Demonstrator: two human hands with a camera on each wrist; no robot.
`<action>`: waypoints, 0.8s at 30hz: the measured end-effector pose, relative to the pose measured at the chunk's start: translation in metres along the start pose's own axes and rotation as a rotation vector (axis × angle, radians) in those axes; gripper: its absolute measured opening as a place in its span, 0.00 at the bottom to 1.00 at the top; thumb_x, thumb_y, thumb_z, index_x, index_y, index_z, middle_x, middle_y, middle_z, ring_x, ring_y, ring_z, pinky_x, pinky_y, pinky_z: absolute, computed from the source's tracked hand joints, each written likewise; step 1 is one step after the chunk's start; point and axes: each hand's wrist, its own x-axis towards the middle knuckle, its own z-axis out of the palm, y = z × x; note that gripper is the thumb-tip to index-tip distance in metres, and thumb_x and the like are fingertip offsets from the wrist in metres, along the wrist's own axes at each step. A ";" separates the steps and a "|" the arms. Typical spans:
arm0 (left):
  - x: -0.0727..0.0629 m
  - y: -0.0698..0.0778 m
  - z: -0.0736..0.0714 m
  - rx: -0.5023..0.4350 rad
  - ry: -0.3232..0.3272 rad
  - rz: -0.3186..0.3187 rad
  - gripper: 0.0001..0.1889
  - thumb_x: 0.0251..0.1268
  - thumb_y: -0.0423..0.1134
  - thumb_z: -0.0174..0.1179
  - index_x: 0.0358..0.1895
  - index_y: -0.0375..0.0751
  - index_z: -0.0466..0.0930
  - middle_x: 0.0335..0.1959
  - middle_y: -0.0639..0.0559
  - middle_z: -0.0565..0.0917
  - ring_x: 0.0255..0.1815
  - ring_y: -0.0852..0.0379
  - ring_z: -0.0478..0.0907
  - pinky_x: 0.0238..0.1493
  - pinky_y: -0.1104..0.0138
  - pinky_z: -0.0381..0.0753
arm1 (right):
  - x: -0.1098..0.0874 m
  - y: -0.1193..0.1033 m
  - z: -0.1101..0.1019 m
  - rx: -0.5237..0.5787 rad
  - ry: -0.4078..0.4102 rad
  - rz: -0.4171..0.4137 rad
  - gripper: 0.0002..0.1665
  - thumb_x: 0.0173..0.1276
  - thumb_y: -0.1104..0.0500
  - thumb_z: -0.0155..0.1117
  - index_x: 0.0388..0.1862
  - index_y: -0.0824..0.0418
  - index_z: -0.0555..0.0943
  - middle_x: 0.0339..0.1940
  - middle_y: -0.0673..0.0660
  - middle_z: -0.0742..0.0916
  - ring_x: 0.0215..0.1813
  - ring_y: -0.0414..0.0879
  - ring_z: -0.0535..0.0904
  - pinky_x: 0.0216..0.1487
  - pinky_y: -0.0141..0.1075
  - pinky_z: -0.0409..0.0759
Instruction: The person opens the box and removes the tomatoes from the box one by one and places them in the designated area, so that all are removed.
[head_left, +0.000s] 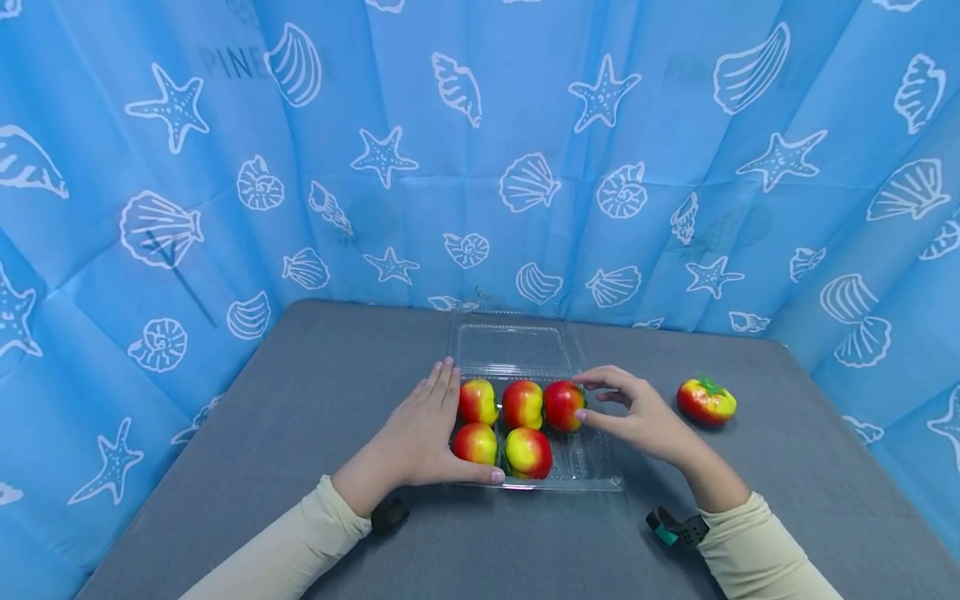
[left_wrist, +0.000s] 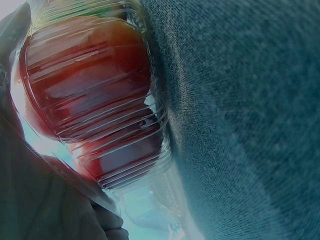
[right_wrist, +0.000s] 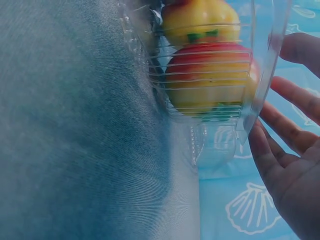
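My left hand (head_left: 431,429) lies along the left side of a clear plastic clamshell box (head_left: 592,483), fingers straight, thumb stretched across the front edge. Several red-and-yellow toy fruits (head_left: 477,402) with green leafy tops sit in it: three in the back row, two in front. At the rightmost back fruit (head_left: 564,406), my right hand (head_left: 633,412) has its index fingertip and thumb tip against the right side. Its fingers look loosely spread by the box rim (right_wrist: 270,75) in the right wrist view. The left wrist view shows fruit (left_wrist: 90,80) through the ribbed wall.
Another toy fruit (head_left: 707,402) lies on the grey tabletop (head_left: 337,375), right of the box. The clear lid (head_left: 510,348) is folded back toward a blue seashell curtain (head_left: 465,208). Beneath each forearm shows a dark wrist strap (head_left: 678,529).
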 end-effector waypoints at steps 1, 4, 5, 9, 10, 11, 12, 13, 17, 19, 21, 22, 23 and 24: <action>0.000 0.000 0.000 0.000 0.000 0.001 0.75 0.45 0.91 0.54 0.88 0.42 0.41 0.91 0.44 0.40 0.91 0.43 0.41 0.87 0.46 0.54 | 0.000 0.000 0.000 -0.005 -0.001 -0.005 0.27 0.72 0.55 0.74 0.69 0.53 0.81 0.67 0.56 0.84 0.68 0.61 0.78 0.65 0.52 0.85; 0.000 0.000 0.000 0.008 -0.005 -0.002 0.76 0.45 0.91 0.54 0.88 0.42 0.40 0.91 0.45 0.39 0.91 0.44 0.40 0.87 0.47 0.53 | 0.000 0.000 0.002 -0.023 -0.005 -0.019 0.27 0.72 0.55 0.74 0.69 0.53 0.81 0.68 0.56 0.84 0.67 0.59 0.79 0.64 0.54 0.85; 0.000 0.000 0.000 0.008 -0.005 -0.003 0.76 0.45 0.91 0.54 0.88 0.42 0.40 0.91 0.45 0.39 0.91 0.44 0.40 0.88 0.47 0.53 | 0.000 0.000 0.002 -0.029 -0.005 -0.023 0.27 0.72 0.55 0.74 0.69 0.53 0.81 0.68 0.56 0.84 0.66 0.58 0.79 0.64 0.54 0.85; 0.000 0.000 0.000 0.004 -0.003 0.000 0.76 0.45 0.92 0.53 0.88 0.42 0.41 0.91 0.45 0.39 0.91 0.43 0.40 0.88 0.47 0.53 | 0.001 0.000 0.004 -0.044 0.001 -0.033 0.27 0.72 0.55 0.74 0.69 0.53 0.82 0.67 0.55 0.85 0.65 0.54 0.79 0.63 0.52 0.85; 0.000 0.000 0.000 0.002 -0.003 0.000 0.76 0.45 0.92 0.53 0.88 0.41 0.41 0.91 0.45 0.39 0.91 0.43 0.40 0.88 0.47 0.53 | 0.001 0.000 0.004 -0.044 0.002 -0.034 0.27 0.72 0.55 0.74 0.68 0.53 0.82 0.66 0.55 0.85 0.65 0.54 0.79 0.63 0.52 0.85; 0.000 0.000 0.000 0.002 -0.003 0.001 0.76 0.45 0.92 0.53 0.88 0.41 0.41 0.91 0.44 0.39 0.91 0.43 0.41 0.88 0.47 0.53 | 0.001 0.000 0.004 -0.044 0.004 -0.035 0.27 0.72 0.55 0.74 0.68 0.52 0.82 0.66 0.55 0.85 0.65 0.53 0.79 0.63 0.52 0.85; 0.000 0.000 0.000 0.001 -0.004 0.002 0.76 0.45 0.92 0.53 0.88 0.41 0.41 0.91 0.44 0.39 0.91 0.43 0.40 0.88 0.47 0.53 | 0.001 0.000 0.004 -0.044 0.005 -0.036 0.27 0.72 0.55 0.75 0.68 0.52 0.82 0.66 0.55 0.85 0.65 0.53 0.79 0.63 0.52 0.85; 0.000 0.000 0.000 0.002 -0.007 -0.001 0.76 0.45 0.92 0.52 0.88 0.42 0.40 0.91 0.45 0.39 0.91 0.44 0.40 0.88 0.47 0.53 | 0.001 0.000 0.004 -0.046 0.006 -0.036 0.27 0.72 0.55 0.75 0.68 0.52 0.82 0.65 0.55 0.85 0.64 0.53 0.79 0.63 0.53 0.85; 0.000 0.000 0.000 0.000 -0.009 0.000 0.76 0.45 0.92 0.52 0.88 0.42 0.40 0.91 0.44 0.39 0.91 0.44 0.40 0.88 0.47 0.52 | 0.001 0.000 0.005 -0.054 0.004 -0.027 0.26 0.71 0.54 0.76 0.67 0.51 0.83 0.62 0.54 0.84 0.64 0.52 0.79 0.62 0.54 0.84; 0.000 0.000 0.000 -0.002 -0.008 0.000 0.76 0.45 0.92 0.52 0.88 0.41 0.41 0.91 0.44 0.39 0.91 0.44 0.40 0.88 0.47 0.52 | 0.001 0.000 0.005 -0.063 0.002 -0.022 0.26 0.70 0.54 0.76 0.67 0.51 0.84 0.60 0.53 0.84 0.63 0.52 0.78 0.62 0.55 0.84; 0.000 0.000 0.000 -0.003 -0.007 0.000 0.76 0.45 0.92 0.52 0.88 0.41 0.41 0.91 0.44 0.38 0.91 0.43 0.40 0.88 0.47 0.52 | 0.001 0.000 0.006 -0.067 0.000 -0.023 0.27 0.70 0.54 0.77 0.66 0.51 0.84 0.59 0.53 0.84 0.63 0.52 0.78 0.62 0.55 0.83; 0.000 0.000 0.000 -0.002 -0.006 0.000 0.76 0.45 0.92 0.52 0.88 0.41 0.40 0.91 0.44 0.39 0.91 0.43 0.40 0.88 0.47 0.52 | 0.001 0.000 0.006 -0.069 -0.001 -0.025 0.27 0.69 0.54 0.77 0.66 0.51 0.85 0.59 0.53 0.84 0.63 0.52 0.78 0.62 0.55 0.83; 0.000 0.000 0.000 -0.002 -0.005 0.000 0.76 0.45 0.92 0.52 0.88 0.41 0.41 0.91 0.44 0.39 0.91 0.43 0.40 0.88 0.47 0.52 | 0.001 0.000 0.006 -0.069 -0.002 -0.027 0.27 0.69 0.55 0.78 0.66 0.52 0.85 0.58 0.53 0.84 0.62 0.52 0.78 0.62 0.55 0.83; 0.000 0.000 0.000 -0.002 -0.005 -0.001 0.76 0.45 0.92 0.53 0.88 0.41 0.40 0.91 0.44 0.39 0.91 0.43 0.40 0.88 0.47 0.52 | 0.001 0.000 0.006 -0.071 -0.001 -0.029 0.26 0.68 0.55 0.78 0.65 0.52 0.85 0.58 0.53 0.84 0.62 0.51 0.78 0.61 0.55 0.83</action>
